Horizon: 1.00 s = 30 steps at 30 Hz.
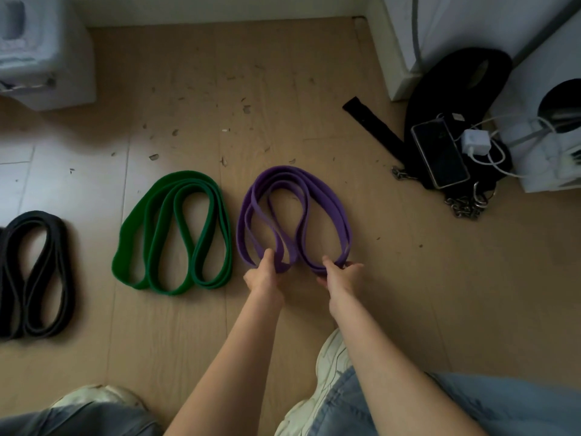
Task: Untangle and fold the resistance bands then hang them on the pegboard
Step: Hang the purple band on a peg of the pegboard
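Here, both hands grip the purple band's near end on the floor.

Wood floor [393,278] carries 3 coiled bands in a row: black band [34,275] far left, green band [173,234] mid, purple band [294,215] just right of green, not touching it. Purple lies in looped folds, far end away from the person, near ends bunched at the hands. Left hand [264,276]: thumb on top, fingers curled round the left bunch of loops. Right hand [341,275]: fingers pinch the right bunch, w/ the strands passing under the thumb. Black bag [452,83] w/ chain sits upper right; phone [440,152] on it, white charger [474,141] beside. Sneaker [330,363] under the right forearm.
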Each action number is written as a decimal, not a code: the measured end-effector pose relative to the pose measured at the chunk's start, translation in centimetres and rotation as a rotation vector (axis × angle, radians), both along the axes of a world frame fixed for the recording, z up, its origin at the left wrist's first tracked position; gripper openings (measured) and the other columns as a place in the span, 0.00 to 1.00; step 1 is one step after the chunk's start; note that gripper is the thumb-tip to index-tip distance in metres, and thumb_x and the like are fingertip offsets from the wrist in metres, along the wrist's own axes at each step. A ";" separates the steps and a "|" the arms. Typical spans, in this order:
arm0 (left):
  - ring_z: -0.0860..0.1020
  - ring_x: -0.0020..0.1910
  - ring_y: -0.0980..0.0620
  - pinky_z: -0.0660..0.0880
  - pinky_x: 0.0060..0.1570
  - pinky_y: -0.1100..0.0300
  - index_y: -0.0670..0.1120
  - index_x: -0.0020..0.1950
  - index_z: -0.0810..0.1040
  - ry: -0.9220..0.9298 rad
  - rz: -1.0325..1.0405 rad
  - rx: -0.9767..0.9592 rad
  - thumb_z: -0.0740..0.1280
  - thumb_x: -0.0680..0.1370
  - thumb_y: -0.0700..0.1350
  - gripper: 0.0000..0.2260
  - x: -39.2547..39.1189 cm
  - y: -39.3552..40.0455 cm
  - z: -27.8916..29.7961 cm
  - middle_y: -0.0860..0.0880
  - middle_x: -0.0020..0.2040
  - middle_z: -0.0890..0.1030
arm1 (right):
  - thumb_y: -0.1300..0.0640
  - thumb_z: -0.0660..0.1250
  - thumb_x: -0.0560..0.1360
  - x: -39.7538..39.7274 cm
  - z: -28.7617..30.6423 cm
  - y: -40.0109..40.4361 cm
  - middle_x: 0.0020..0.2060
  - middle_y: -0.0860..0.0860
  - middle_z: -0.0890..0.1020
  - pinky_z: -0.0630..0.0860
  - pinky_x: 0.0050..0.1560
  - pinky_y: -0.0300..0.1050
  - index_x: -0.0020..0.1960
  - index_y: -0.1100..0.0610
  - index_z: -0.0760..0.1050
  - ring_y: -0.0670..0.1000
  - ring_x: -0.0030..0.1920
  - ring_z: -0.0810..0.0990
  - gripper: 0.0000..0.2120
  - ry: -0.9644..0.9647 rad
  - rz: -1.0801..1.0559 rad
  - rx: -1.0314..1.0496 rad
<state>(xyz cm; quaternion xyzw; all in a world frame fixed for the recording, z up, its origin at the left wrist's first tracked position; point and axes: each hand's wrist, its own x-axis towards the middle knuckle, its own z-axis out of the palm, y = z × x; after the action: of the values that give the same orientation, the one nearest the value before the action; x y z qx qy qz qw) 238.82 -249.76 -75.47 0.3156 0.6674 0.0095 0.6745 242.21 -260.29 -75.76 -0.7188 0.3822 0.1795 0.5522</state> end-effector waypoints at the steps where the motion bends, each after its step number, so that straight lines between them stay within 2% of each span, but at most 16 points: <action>1: 0.77 0.57 0.42 0.73 0.58 0.53 0.39 0.60 0.71 0.003 -0.022 0.022 0.69 0.73 0.47 0.20 0.0 0.0 0.1 0.39 0.56 0.78 | 0.62 0.71 0.71 0.0 0.0 0.0 0.41 0.53 0.75 0.80 0.43 0.48 0.52 0.59 0.64 0.51 0.35 0.78 0.17 -0.012 0.013 0.014; 3: 0.76 0.54 0.43 0.73 0.54 0.55 0.41 0.57 0.71 0.012 -0.081 0.095 0.69 0.72 0.47 0.17 0.0 0.0 0.5 0.42 0.53 0.77 | 0.63 0.72 0.70 0.0 0.2 -0.1 0.45 0.58 0.78 0.79 0.47 0.51 0.53 0.61 0.67 0.56 0.40 0.81 0.17 -0.037 0.108 -0.044; 5: 0.74 0.48 0.44 0.70 0.50 0.57 0.39 0.59 0.69 0.010 -0.152 0.231 0.70 0.72 0.44 0.19 0.0 0.2 1.1 0.44 0.49 0.74 | 0.63 0.70 0.70 0.4 0.8 -0.1 0.52 0.61 0.78 0.75 0.56 0.52 0.57 0.65 0.68 0.61 0.51 0.80 0.18 -0.093 0.233 -0.200; 7: 0.72 0.42 0.47 0.67 0.46 0.59 0.39 0.57 0.67 0.013 -0.235 0.410 0.69 0.71 0.42 0.19 0.1 1.0 2.6 0.46 0.45 0.72 | 0.64 0.69 0.71 1.2 2.2 -0.1 0.56 0.61 0.77 0.70 0.57 0.48 0.60 0.65 0.68 0.60 0.57 0.76 0.20 -0.214 0.346 -0.371; 9: 0.71 0.40 0.49 0.66 0.45 0.60 0.41 0.56 0.67 -0.019 -0.304 0.585 0.69 0.71 0.41 0.17 0.4 2.8 5.1 0.48 0.43 0.72 | 0.65 0.67 0.71 2.4 4.5 -0.1 0.59 0.60 0.74 0.67 0.59 0.49 0.64 0.64 0.67 0.60 0.61 0.71 0.22 -0.351 0.465 -0.500; 13: 0.75 0.44 0.50 0.73 0.41 0.60 0.44 0.53 0.69 -0.217 -0.447 0.732 0.68 0.72 0.40 0.13 1.9 8.7 11.5 0.48 0.47 0.75 | 0.67 0.65 0.72 5.7 11.1 -0.3 0.60 0.59 0.72 0.61 0.57 0.44 0.65 0.60 0.69 0.60 0.60 0.68 0.22 -0.631 0.709 -0.685; 15: 0.77 0.44 0.50 0.73 0.36 0.62 0.42 0.54 0.70 -0.262 -0.548 0.762 0.69 0.72 0.39 0.13 2.5 11.1 14.8 0.45 0.48 0.76 | 0.70 0.62 0.73 6.7 15.0 -0.1 0.58 0.58 0.72 0.64 0.56 0.44 0.64 0.60 0.72 0.59 0.58 0.68 0.20 -0.785 0.851 -0.739; 18: 0.79 0.36 0.57 0.75 0.31 0.64 0.41 0.53 0.72 -0.330 -0.658 0.843 0.71 0.71 0.40 0.14 2.5 12.9 20.3 0.47 0.43 0.78 | 0.75 0.58 0.72 6.7 20.7 1.1 0.51 0.59 0.74 0.67 0.52 0.46 0.56 0.62 0.77 0.58 0.54 0.69 0.18 -0.989 1.102 -0.716; 19: 0.79 0.32 0.60 0.75 0.28 0.66 0.42 0.51 0.73 -0.369 -0.683 0.839 0.73 0.70 0.40 0.13 2.3 13.1 22.1 0.48 0.40 0.78 | 0.74 0.58 0.72 6.2 22.6 1.6 0.50 0.58 0.74 0.66 0.50 0.43 0.54 0.62 0.78 0.57 0.54 0.70 0.16 -1.035 1.184 -0.676; 21: 0.81 0.33 0.56 0.77 0.31 0.63 0.40 0.47 0.75 -0.473 -0.744 0.728 0.74 0.68 0.41 0.12 1.5 13.3 25.4 0.47 0.38 0.80 | 0.71 0.59 0.74 4.4 25.9 2.6 0.49 0.58 0.75 0.65 0.49 0.40 0.52 0.62 0.79 0.56 0.53 0.71 0.13 -1.113 1.358 -0.583; 23: 0.81 0.34 0.52 0.78 0.32 0.60 0.39 0.45 0.78 -0.610 -0.830 0.557 0.73 0.70 0.41 0.09 0.2 13.0 28.4 0.46 0.36 0.83 | 0.69 0.62 0.74 1.9 28.8 3.5 0.48 0.59 0.75 0.69 0.49 0.46 0.50 0.62 0.80 0.56 0.50 0.72 0.10 -1.182 1.519 -0.455; 25: 0.82 0.32 0.52 0.78 0.31 0.62 0.38 0.44 0.80 -0.751 -0.852 0.392 0.68 0.73 0.41 0.05 -1.3 12.4 30.7 0.45 0.35 0.83 | 0.70 0.62 0.73 -0.5 31.5 3.9 0.48 0.61 0.74 0.72 0.47 0.49 0.48 0.63 0.80 0.56 0.48 0.74 0.10 -1.248 1.604 -0.335; 27: 0.81 0.32 0.52 0.77 0.31 0.62 0.40 0.41 0.82 -0.833 -0.885 0.279 0.66 0.74 0.44 0.08 -2.7 11.9 32.6 0.44 0.36 0.83 | 0.71 0.61 0.72 -2.1 34.1 4.0 0.48 0.60 0.74 0.71 0.45 0.42 0.49 0.62 0.79 0.55 0.47 0.75 0.12 -1.326 1.625 -0.304; 30: 0.81 0.38 0.52 0.76 0.39 0.59 0.43 0.48 0.80 -0.862 -1.047 0.167 0.62 0.71 0.59 0.21 -4.1 12.0 35.1 0.46 0.42 0.83 | 0.71 0.61 0.71 -3.0 37.5 4.3 0.50 0.56 0.74 0.72 0.48 0.41 0.56 0.62 0.73 0.53 0.49 0.75 0.15 -1.381 1.585 -0.234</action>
<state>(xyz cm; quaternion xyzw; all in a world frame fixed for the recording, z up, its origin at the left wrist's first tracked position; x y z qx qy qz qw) 234.77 -237.80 -40.34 0.6159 0.0958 -0.1416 0.7691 239.17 -256.00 -38.22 -0.7579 -0.5782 0.0029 0.3021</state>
